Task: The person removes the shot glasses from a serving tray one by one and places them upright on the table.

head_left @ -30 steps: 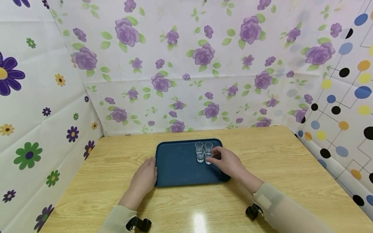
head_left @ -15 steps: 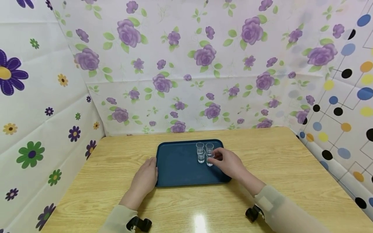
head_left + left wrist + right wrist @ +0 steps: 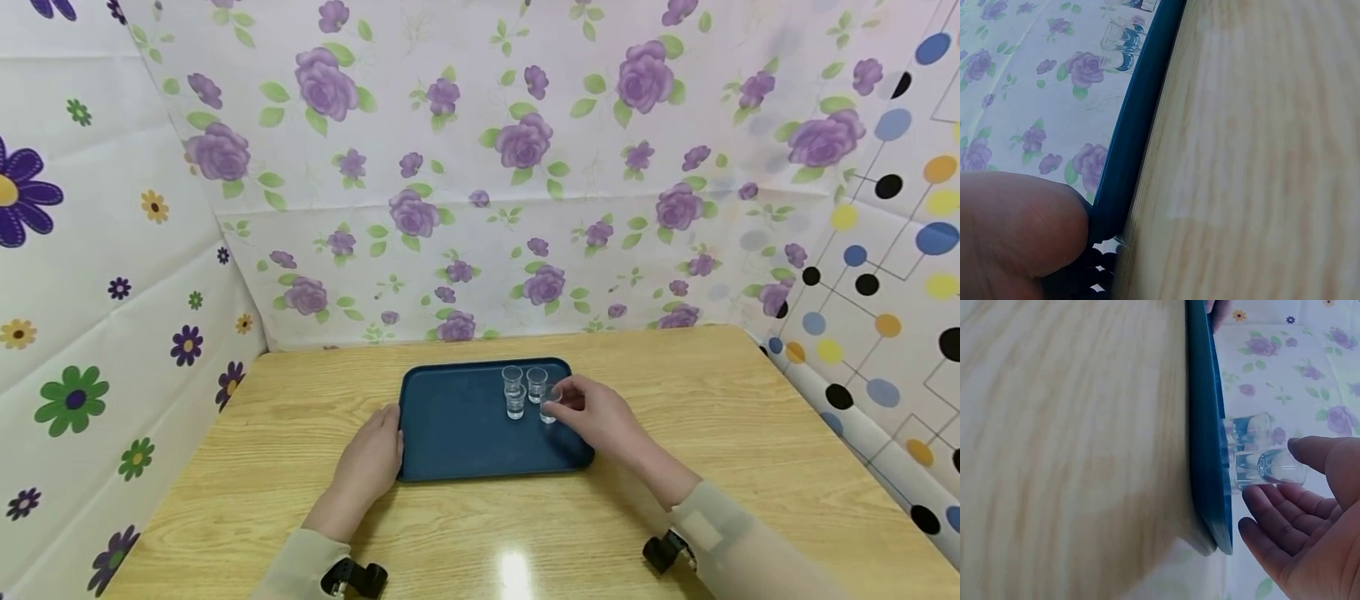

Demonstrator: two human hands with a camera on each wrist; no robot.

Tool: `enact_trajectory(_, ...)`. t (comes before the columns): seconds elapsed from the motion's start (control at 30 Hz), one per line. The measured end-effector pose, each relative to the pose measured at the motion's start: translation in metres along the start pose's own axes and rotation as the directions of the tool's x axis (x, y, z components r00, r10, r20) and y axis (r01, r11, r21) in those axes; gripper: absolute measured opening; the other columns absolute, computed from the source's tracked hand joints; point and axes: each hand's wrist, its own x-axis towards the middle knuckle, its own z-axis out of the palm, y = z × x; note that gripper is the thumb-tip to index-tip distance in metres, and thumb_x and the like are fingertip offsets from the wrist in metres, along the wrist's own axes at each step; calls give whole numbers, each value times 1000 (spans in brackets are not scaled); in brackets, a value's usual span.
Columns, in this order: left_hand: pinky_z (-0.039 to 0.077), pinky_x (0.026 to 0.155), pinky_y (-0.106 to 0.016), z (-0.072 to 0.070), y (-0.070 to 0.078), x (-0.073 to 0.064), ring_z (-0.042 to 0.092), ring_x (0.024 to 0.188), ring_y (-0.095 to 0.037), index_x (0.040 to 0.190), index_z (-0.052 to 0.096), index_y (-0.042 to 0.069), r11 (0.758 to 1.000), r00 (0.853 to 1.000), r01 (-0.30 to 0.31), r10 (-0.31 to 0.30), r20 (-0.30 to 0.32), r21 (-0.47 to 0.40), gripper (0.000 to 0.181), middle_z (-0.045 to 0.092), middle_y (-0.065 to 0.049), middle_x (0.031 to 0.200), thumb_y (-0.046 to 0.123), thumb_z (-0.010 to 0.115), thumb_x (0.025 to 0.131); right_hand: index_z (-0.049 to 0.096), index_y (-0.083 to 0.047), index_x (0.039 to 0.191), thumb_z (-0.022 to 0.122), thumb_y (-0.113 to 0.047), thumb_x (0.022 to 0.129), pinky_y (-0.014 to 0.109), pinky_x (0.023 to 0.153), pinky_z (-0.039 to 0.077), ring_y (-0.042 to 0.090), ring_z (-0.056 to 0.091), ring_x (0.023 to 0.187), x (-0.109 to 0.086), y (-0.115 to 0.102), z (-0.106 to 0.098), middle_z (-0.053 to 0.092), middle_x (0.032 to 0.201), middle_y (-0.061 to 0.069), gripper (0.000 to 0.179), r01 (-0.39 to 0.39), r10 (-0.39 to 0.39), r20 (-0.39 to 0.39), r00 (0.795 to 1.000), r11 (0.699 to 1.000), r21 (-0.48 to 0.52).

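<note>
Two rows of small clear shot glasses stand toward the right of a dark blue tray (image 3: 450,425) on the table. My right hand (image 3: 600,412) pinches the front right shot glass (image 3: 549,410) between thumb and fingers; in the right wrist view the thumb (image 3: 1310,453) is at its rim. Left of it is the front left shot glass (image 3: 515,403), with the back right shot glass (image 3: 536,385) and back left shot glass (image 3: 512,379) behind. My left hand (image 3: 371,450) rests along the tray's left edge, fingers fairly straight; its fingers are hidden in the left wrist view.
The wooden table (image 3: 465,533) extends around the tray. A purple-flowered cloth (image 3: 480,200) hangs behind the table, with patterned cloths on both sides. A black wrist camera (image 3: 660,552) sits under the right sleeve.
The front right shot glass has moved slightly right with my right hand, so the back right glass shows more fully. My left hand and the tray have stayed in place.
</note>
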Motion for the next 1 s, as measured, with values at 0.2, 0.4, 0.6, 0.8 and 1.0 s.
enact_trajectory(0.2, 46, 123, -60, 1, -1, -1, 50, 149, -51, 156, 48, -17, 1000, 1000, 5, -5, 0, -10, 49, 52, -35, 158, 8, 56, 115, 74, -11, 126, 78, -37, 106, 45, 90, 65, 21, 73, 105, 0, 3, -17, 76, 115, 3, 33, 2, -2, 1, 1000, 1000, -9)
enact_trajectory(0.4, 48, 121, -60, 1, -2, -2, 52, 146, -51, 154, 50, -18, 1000, 999, -18, 18, -31, -10, 47, 55, -36, 155, 6, 58, 114, 73, -10, 129, 76, -39, 107, 48, 93, 64, 24, 74, 108, 0, 13, -38, 76, 120, 6, 36, 6, -6, -10, 1000, 1000, -17)
enact_trajectory(0.6, 50, 119, -59, 1, -2, -1, 55, 144, -51, 152, 52, -18, 999, 998, -35, 35, -51, 0, 47, 56, -36, 153, 6, 59, 113, 71, -9, 132, 74, -43, 108, 50, 94, 64, 30, 72, 114, 1, 27, -53, 74, 126, 11, 41, -17, 16, -20, 1000, 999, -29)
enact_trajectory(0.8, 49, 120, -60, 1, -3, -1, 53, 145, -51, 154, 50, -18, 1000, 999, -21, 20, -30, -6, 48, 55, -36, 155, 6, 58, 114, 69, -6, 135, 71, -45, 110, 54, 97, 63, 36, 70, 121, 4, 41, -63, 72, 131, 15, 46, -37, 36, -23, 999, 999, -29)
enact_trajectory(1.0, 49, 121, -59, 2, -2, -1, 54, 145, -50, 154, 50, -18, 1000, 999, -22, 22, -37, -3, 48, 55, -35, 155, 7, 59, 114, 67, -5, 136, 70, -45, 110, 54, 98, 63, 37, 68, 123, 7, 54, -73, 71, 132, 17, 48, -52, 50, -34, 998, 997, -52)
